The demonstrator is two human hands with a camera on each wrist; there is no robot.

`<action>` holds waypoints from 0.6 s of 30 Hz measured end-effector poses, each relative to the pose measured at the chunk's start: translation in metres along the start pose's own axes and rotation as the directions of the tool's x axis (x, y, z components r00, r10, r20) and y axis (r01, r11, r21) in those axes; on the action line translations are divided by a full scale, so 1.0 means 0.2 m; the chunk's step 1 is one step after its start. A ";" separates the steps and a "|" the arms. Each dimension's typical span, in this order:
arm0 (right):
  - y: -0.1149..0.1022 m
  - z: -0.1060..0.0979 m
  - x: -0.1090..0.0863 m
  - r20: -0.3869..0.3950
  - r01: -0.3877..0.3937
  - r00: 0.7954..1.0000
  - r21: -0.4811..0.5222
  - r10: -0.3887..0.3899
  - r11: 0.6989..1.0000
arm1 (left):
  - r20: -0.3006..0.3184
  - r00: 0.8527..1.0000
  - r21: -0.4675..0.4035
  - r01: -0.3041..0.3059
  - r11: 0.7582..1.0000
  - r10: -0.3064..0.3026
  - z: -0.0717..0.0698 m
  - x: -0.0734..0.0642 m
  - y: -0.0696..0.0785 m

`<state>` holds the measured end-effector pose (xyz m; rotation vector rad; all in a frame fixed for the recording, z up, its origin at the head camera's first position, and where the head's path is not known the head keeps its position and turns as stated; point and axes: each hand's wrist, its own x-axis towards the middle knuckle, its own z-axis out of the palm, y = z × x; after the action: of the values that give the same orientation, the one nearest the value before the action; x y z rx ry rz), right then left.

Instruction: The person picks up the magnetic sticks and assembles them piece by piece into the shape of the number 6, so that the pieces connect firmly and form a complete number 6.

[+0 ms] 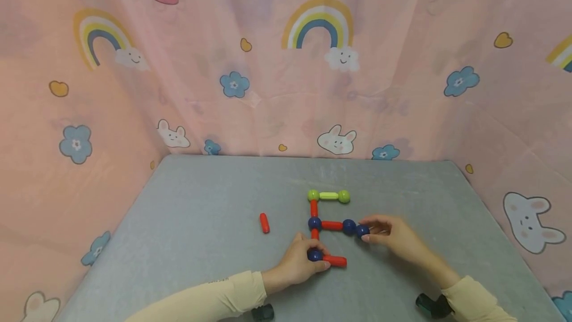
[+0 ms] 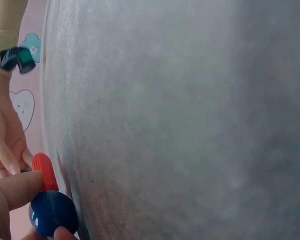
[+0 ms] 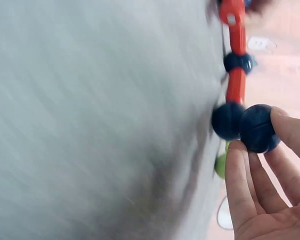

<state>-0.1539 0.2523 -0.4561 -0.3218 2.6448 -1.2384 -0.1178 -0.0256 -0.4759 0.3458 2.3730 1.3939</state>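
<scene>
On the table lies a joined figure of magnetic rods and balls. Its left column has a green ball [image 1: 314,195], two upright red rods and a middle blue ball [image 1: 315,223]. My left hand [image 1: 296,262] grips the bottom blue ball [image 2: 53,214]; its thumb touches the bottom red rod [image 1: 336,261], which sticks out to the right. Between thumb and fingers, my right hand [image 1: 395,237] pinches a separate blue ball [image 3: 259,128]. That ball touches the end blue ball [image 1: 349,226] of the middle red rod [image 1: 331,225].
A loose red rod [image 1: 264,223] lies left of the figure. Across the figure's top, a light green rod [image 1: 329,196] leads to another green ball [image 1: 344,196]. The grey table [image 1: 214,188] is backed by a printed pink curtain [image 1: 277,113].
</scene>
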 end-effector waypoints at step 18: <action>-0.01 0.16 -0.14 0.112 -0.101 0.990 0.162 0.083 0.982 | -0.005 1.000 0.024 0.002 1.000 -0.002 0.00 0.01 0.00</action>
<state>-0.1173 0.2361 -0.4729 -0.2272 2.4194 -1.3634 -0.1188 -0.0247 -0.4774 0.3461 2.3956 1.3675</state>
